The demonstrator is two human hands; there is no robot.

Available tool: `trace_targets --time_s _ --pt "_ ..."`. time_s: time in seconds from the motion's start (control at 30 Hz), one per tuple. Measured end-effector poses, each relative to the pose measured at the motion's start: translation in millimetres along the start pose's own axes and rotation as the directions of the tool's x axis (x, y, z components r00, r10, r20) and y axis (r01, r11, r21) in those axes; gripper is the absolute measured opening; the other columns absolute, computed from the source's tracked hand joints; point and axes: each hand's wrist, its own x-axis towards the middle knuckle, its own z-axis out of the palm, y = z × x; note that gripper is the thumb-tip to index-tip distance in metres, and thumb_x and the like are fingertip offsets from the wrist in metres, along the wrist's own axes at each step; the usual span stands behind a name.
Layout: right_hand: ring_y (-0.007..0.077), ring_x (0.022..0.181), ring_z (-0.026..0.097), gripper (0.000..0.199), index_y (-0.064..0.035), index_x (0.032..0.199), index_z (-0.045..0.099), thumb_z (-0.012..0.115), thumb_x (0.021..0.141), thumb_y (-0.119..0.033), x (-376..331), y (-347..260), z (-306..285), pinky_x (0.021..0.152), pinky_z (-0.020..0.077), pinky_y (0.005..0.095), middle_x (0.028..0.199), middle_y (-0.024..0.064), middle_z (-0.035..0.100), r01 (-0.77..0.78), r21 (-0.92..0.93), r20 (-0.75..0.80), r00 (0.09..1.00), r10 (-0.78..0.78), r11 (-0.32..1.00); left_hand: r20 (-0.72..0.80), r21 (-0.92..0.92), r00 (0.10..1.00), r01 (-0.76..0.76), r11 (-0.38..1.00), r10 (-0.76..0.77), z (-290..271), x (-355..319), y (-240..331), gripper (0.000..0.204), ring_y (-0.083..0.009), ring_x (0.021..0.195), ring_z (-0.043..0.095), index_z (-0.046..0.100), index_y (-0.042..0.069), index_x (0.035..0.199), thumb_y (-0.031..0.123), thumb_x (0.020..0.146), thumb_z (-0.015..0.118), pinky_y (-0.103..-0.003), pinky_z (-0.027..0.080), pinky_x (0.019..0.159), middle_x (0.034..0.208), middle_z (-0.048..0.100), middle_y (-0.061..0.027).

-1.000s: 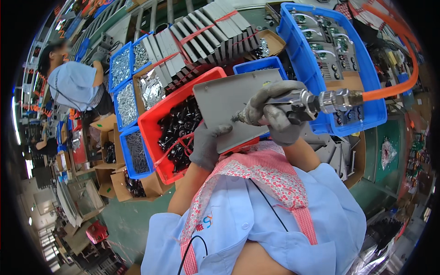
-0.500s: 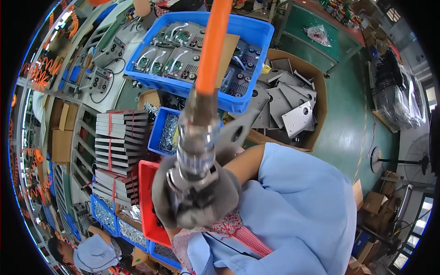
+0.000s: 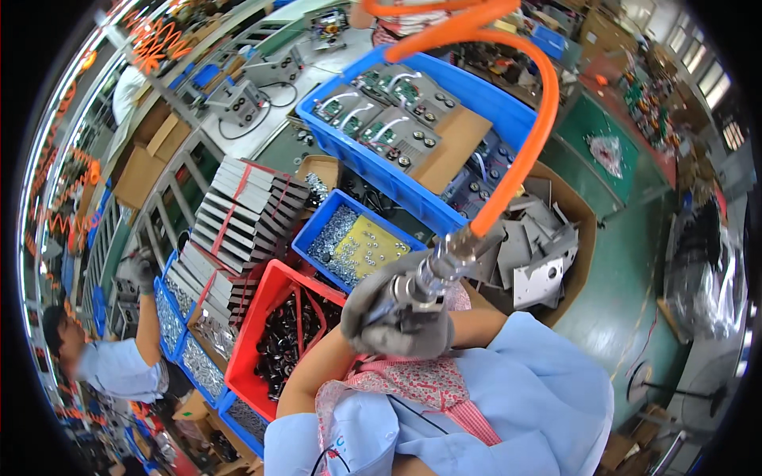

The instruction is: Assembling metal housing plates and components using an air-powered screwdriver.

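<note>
Both my hands wear grey gloves and come together in front of my chest around an air tool. My left hand (image 3: 363,311) is closed against the tool's side. My right hand (image 3: 417,337) wraps round it just under the coupling. A shiny metal coupling (image 3: 432,274) sticks up out of the gloves, tilted to the upper right, with an orange air hose (image 3: 528,151) looping up from it. The tool's body and working end are hidden by the gloves. Just left of my hands stands a red bin (image 3: 252,349) of black parts (image 3: 287,337).
A blue bin (image 3: 317,232) of small metal fasteners lies beyond my hands. A large blue crate (image 3: 381,170) holds units with circuit boards. Right is a carton (image 3: 583,262) of grey metal plates (image 3: 538,282). Strapped grey bars (image 3: 238,214) stand left; a co-worker (image 3: 119,365) is farther left.
My view has turned, and things have shifted in the picture. The tool's coupling has swung from upright before the camera to lower, tilted rightward. The hose now makes a wide loop.
</note>
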Motion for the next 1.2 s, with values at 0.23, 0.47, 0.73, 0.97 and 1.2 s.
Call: trace_targets --time_s 0.23,0.47,0.73,0.97,1.2 --pt "0.0105 0.048 0.05 0.015 0.0057 0.093 0.055 0.053 0.079 0.006 10 32 -22 0.044 0.0412 0.0253 0.065 0.008 0.057 -0.04 0.152 -0.227 0.971 0.075 0.988 -0.257 -0.433 0.842 0.339 0.835 -0.475 -37 -88 -65 0.032 -0.0125 0.088 0.061 0.058 -0.002 0.118 0.015 0.092 0.056 -0.025 0.049 0.08 0.105 0.064 -0.0098" --pt "0.0045 0.065 0.05 0.022 -0.0006 0.094 0.059 0.067 0.074 -0.002 27 93 -59 0.057 0.0421 0.0224 0.074 0.0001 0.056 -0.224 -0.488 0.005 0.966 0.26 0.844 -0.535 -0.643 0.53 0.25 0.724 -0.658 -63 -190 -76 0.035 -0.0207 0.085 0.066 0.056 -0.002 0.12 0.02 0.093 0.054 -0.032 0.054 0.079 0.103 0.066 -0.0137" --pt "0.005 0.067 0.047 0.017 -0.0033 0.089 0.058 0.068 0.076 -0.004 27 117 -54 0.061 0.0416 0.0239 0.075 -0.0041 0.054 -0.598 -0.265 -0.08 0.796 0.601 0.757 -0.634 -0.64 0.438 0.165 0.75 -0.637 -68 -206 -85 0.032 -0.016 0.087 0.064 0.057 -0.001 0.119 0.016 0.093 0.054 -0.027 0.052 0.077 0.103 0.066 -0.0111" --pt "0.0088 0.06 0.056 0.019 -0.0028 0.092 0.059 0.066 0.075 0.001 27 106 -80 0.052 0.0456 0.0235 0.077 0.003 0.059 -0.57 -0.29 -0.36 0.809 0.464 0.769 -0.589 -0.546 0.518 0.311 0.778 -0.621 -81 -188 -94 0.027 -0.0122 0.082 0.063 0.061 0.0 0.115 0.015 0.094 0.054 -0.025 0.052 0.074 0.097 0.067 -0.0068" --pt "0.0124 0.049 0.056 0.02 -0.0005 0.094 0.057 0.061 0.075 0.003 29 94 -91 0.046 0.0443 0.0243 0.071 0.0088 0.061 -0.54 -0.284 -0.41 0.815 0.409 0.792 -0.898 -0.291 0.232 0.323 0.9 -0.373 -138 -190 -116 0.023 -0.0108 0.075 0.062 0.065 0.001 0.103 0.017 0.088 0.063 -0.025 0.049 0.07 0.084 0.068 -0.0055"
